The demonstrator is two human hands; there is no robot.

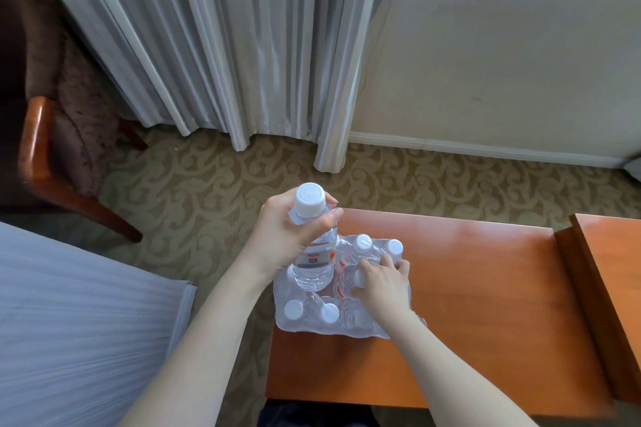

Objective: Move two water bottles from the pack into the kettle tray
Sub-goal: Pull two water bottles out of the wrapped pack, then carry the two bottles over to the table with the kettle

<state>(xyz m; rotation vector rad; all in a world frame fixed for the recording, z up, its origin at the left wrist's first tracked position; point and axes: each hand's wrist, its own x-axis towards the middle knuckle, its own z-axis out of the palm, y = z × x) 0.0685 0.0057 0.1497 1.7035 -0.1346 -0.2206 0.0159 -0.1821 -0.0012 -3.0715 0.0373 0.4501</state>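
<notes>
A shrink-wrapped pack of water bottles (pixel 305 317) with white caps lies on the left end of an orange wooden table (pixel 485 288). My left hand (pixel 288 236) grips the neck of one clear bottle (pixel 314 267) and holds it upright, lifted above the pack's left side. My right hand (pixel 379 282) reaches down into the middle of the pack, with its fingers closed around the top of another bottle (pixel 355 279) that still stands in the wrap. No kettle tray is in view.
A raised wooden piece (pixel 603 288) adjoins the table at the right. A wooden armchair (pixel 52 135) stands at the far left by grey curtains (pixel 242 45). A white bed (pixel 69 322) lies at the lower left. Patterned carpet (pixel 208 191) covers the floor.
</notes>
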